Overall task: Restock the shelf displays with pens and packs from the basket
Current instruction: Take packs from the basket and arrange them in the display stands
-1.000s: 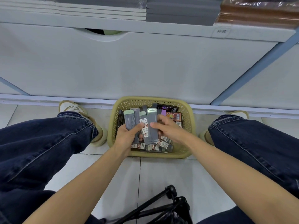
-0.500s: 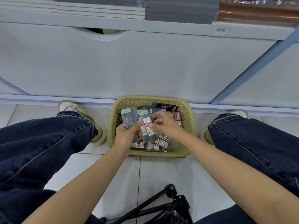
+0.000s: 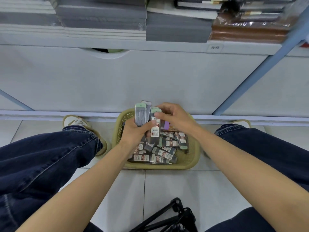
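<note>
A yellow plastic basket sits on the floor tiles between my feet, holding several grey packs with red-and-white labels. My left hand is shut on a fan of grey packs with pale green tops, held upright above the basket. My right hand pinches the top of one pack in that bunch. A purple item shows just below my right hand.
A white shelf front rises right behind the basket, with stacked grey and brown notebooks on the shelf above. My jeans-clad legs flank the basket. A black tripod stands near the bottom edge.
Both hands have lifted the bunch of packs higher above the basket. The view has tilted up, showing more of the shelf and its notebooks.
</note>
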Demonstrator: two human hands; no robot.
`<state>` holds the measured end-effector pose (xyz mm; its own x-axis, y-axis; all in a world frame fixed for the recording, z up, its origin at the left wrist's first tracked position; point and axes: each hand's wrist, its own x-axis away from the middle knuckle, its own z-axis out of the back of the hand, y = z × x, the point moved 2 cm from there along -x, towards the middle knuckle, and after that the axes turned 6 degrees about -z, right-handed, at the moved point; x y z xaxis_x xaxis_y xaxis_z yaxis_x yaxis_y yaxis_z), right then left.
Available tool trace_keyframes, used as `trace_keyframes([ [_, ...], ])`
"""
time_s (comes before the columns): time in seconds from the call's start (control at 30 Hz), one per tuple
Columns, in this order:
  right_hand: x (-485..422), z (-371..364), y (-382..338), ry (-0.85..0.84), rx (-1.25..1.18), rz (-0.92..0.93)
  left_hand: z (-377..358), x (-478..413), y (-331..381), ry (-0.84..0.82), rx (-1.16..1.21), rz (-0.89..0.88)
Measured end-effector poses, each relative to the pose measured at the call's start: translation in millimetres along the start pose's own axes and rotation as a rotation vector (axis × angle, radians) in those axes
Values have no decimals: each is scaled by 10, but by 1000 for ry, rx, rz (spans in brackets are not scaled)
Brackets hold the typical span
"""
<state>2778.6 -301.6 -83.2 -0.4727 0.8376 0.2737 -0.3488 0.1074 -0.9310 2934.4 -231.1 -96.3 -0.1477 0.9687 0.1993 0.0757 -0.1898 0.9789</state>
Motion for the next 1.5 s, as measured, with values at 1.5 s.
trace_keyframes([
  [1.5, 724, 3436, -3861, 1160, 223, 537, -1191, -504, 3976, -346, 188, -634],
])
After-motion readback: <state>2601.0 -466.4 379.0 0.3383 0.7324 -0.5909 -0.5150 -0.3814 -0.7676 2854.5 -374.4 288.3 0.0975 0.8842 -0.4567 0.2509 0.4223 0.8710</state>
